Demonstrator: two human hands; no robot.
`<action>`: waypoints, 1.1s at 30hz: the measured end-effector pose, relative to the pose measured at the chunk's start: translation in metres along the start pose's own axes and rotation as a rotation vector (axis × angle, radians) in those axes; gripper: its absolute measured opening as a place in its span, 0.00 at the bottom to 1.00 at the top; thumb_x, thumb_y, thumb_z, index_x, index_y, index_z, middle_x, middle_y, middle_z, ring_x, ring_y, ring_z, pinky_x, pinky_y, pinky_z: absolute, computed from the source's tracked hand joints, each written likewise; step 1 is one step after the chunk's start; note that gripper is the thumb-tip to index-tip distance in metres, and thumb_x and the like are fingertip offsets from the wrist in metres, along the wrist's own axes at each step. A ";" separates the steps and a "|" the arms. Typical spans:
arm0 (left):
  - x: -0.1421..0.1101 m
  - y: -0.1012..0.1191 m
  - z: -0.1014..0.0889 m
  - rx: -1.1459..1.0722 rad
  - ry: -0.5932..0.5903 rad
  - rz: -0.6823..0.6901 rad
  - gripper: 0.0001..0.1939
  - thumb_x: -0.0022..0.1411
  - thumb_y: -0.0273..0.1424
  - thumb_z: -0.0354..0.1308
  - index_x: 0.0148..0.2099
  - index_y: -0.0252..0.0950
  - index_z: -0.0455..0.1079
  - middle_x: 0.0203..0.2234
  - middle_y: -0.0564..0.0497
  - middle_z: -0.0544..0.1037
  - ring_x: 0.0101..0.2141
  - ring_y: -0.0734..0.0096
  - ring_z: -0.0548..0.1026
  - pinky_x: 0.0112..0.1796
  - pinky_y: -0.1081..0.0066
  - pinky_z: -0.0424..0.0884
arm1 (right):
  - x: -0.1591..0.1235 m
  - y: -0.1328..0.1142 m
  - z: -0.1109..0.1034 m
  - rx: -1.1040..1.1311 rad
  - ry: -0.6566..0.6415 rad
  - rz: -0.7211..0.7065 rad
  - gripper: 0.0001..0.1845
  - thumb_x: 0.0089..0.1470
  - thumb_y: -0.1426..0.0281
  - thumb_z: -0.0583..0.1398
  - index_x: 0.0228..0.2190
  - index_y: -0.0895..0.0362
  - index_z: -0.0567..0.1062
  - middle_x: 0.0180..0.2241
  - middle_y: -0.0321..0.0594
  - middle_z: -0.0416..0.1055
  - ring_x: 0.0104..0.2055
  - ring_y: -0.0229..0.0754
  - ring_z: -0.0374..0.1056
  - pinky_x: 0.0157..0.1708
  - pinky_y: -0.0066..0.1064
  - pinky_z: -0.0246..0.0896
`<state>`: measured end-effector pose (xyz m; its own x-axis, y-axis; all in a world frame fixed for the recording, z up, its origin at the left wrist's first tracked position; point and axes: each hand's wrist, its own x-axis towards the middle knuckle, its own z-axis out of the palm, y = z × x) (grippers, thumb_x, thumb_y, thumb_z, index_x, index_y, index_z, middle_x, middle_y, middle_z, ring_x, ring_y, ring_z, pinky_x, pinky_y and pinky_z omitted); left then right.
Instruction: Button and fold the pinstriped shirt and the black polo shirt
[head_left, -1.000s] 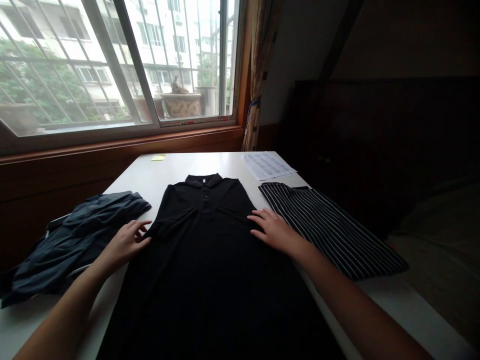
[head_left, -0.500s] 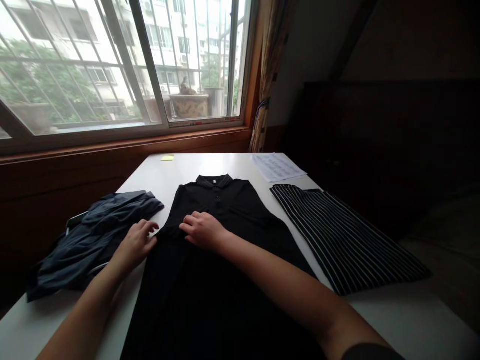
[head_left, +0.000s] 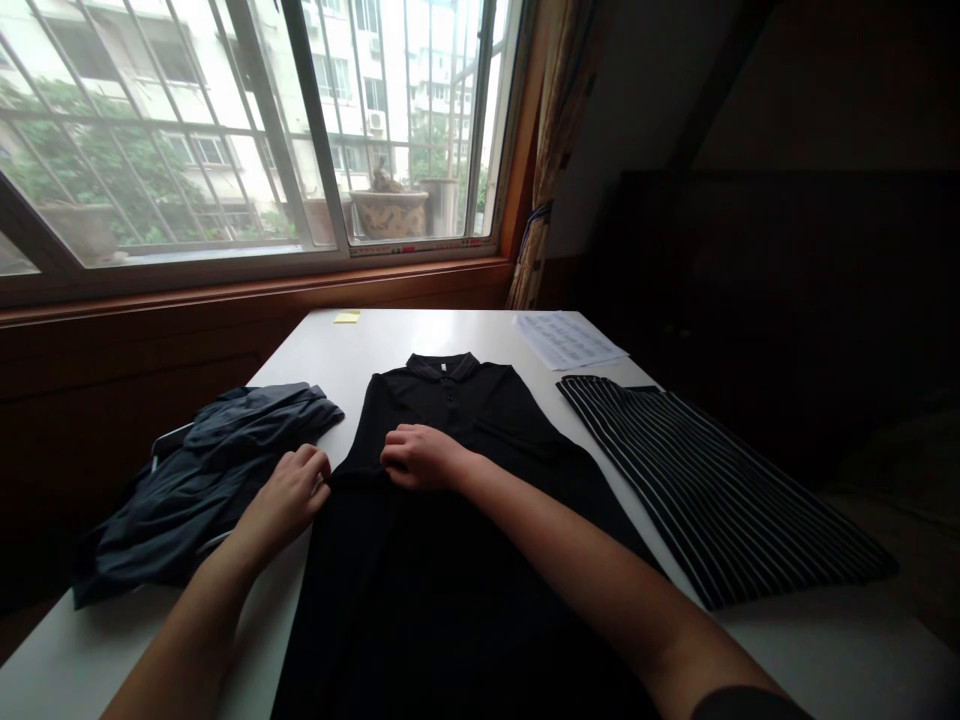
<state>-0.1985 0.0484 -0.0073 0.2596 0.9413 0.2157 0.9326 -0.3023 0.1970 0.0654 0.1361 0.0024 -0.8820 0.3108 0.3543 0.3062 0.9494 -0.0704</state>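
A black polo shirt (head_left: 457, 560) lies flat on the white table (head_left: 390, 335), collar toward the window. My left hand (head_left: 289, 495) pinches the folded left sleeve edge at the shirt's side, fingers curled. My right hand (head_left: 420, 455) reaches across the chest and grips the same folded sleeve, fingers bent down onto the cloth. Both sleeves look folded inward over the body.
A crumpled dark blue garment (head_left: 202, 470) lies at the left. A black-and-white striped garment (head_left: 712, 490) lies at the right. Printed paper sheets (head_left: 570, 340) and a small yellow note (head_left: 346, 317) sit near the window. A dark bed is on the right.
My right hand has crossed from the shirt's right edge to its left sleeve, beside my left hand. Both hands now grip the fold. The view has shifted slightly left.
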 end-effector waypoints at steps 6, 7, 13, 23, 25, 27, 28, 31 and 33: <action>0.008 0.021 0.005 -0.039 0.094 0.244 0.21 0.66 0.26 0.47 0.59 0.39 0.67 0.63 0.45 0.66 0.61 0.56 0.65 0.61 0.54 0.63 | 0.020 0.019 0.009 0.137 0.143 0.229 0.13 0.63 0.74 0.56 0.46 0.58 0.78 0.48 0.44 0.76 0.49 0.41 0.72 0.51 0.30 0.65; 0.010 0.027 0.009 -0.034 0.082 0.280 0.23 0.67 0.26 0.47 0.62 0.39 0.66 0.64 0.46 0.65 0.63 0.58 0.63 0.62 0.54 0.62 | 0.026 0.023 0.013 0.143 0.141 0.258 0.15 0.63 0.74 0.56 0.49 0.59 0.77 0.51 0.46 0.75 0.52 0.42 0.71 0.54 0.31 0.64; 0.008 0.044 0.034 0.093 -0.010 0.310 0.31 0.72 0.45 0.47 0.72 0.38 0.53 0.68 0.43 0.60 0.67 0.56 0.58 0.65 0.52 0.57 | 0.056 0.047 0.047 0.077 -0.069 0.349 0.26 0.67 0.67 0.52 0.63 0.64 0.65 0.67 0.52 0.58 0.69 0.49 0.52 0.67 0.41 0.49; 0.002 0.047 0.035 0.171 -0.045 0.302 0.35 0.72 0.51 0.43 0.73 0.40 0.48 0.70 0.46 0.54 0.69 0.56 0.51 0.66 0.53 0.53 | 0.087 0.082 0.066 0.075 -0.197 0.538 0.38 0.67 0.50 0.45 0.69 0.58 0.54 0.72 0.44 0.40 0.74 0.49 0.36 0.70 0.50 0.34; 0.002 0.049 0.035 0.171 -0.046 0.293 0.35 0.72 0.51 0.44 0.73 0.40 0.48 0.70 0.45 0.54 0.69 0.55 0.51 0.66 0.53 0.53 | 0.092 0.087 0.068 0.086 -0.191 0.562 0.38 0.66 0.49 0.44 0.69 0.57 0.53 0.72 0.42 0.39 0.74 0.49 0.35 0.70 0.50 0.32; 0.001 0.052 0.035 0.169 -0.053 0.282 0.35 0.72 0.51 0.44 0.73 0.39 0.49 0.70 0.44 0.54 0.69 0.54 0.51 0.66 0.51 0.54 | 0.096 0.090 0.069 0.092 -0.193 0.575 0.39 0.66 0.49 0.44 0.69 0.56 0.52 0.72 0.41 0.38 0.74 0.49 0.35 0.70 0.52 0.30; 0.001 0.054 0.034 0.168 -0.054 0.277 0.35 0.72 0.51 0.44 0.73 0.39 0.49 0.70 0.44 0.54 0.69 0.54 0.51 0.66 0.50 0.54 | 0.098 0.092 0.069 0.092 -0.192 0.579 0.39 0.66 0.49 0.43 0.69 0.56 0.51 0.73 0.41 0.38 0.74 0.49 0.34 0.70 0.53 0.30; -0.002 0.060 0.035 0.167 -0.053 0.256 0.35 0.72 0.49 0.45 0.72 0.37 0.51 0.70 0.41 0.55 0.69 0.52 0.52 0.65 0.48 0.56 | 0.103 0.096 0.071 0.092 -0.186 0.591 0.38 0.66 0.50 0.43 0.69 0.56 0.51 0.73 0.41 0.38 0.74 0.49 0.34 0.70 0.54 0.29; -0.004 0.065 0.035 0.169 -0.049 0.235 0.34 0.71 0.48 0.48 0.71 0.35 0.54 0.69 0.39 0.56 0.68 0.50 0.54 0.63 0.47 0.59 | 0.104 0.098 0.072 0.087 -0.183 0.605 0.37 0.66 0.52 0.43 0.69 0.56 0.52 0.73 0.40 0.37 0.74 0.48 0.34 0.70 0.54 0.29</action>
<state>-0.1303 0.0300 -0.0288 0.4811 0.8559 0.1896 0.8731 -0.4873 -0.0154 -0.0223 0.2645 -0.0344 -0.6113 0.7888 0.0640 0.7459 0.6013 -0.2865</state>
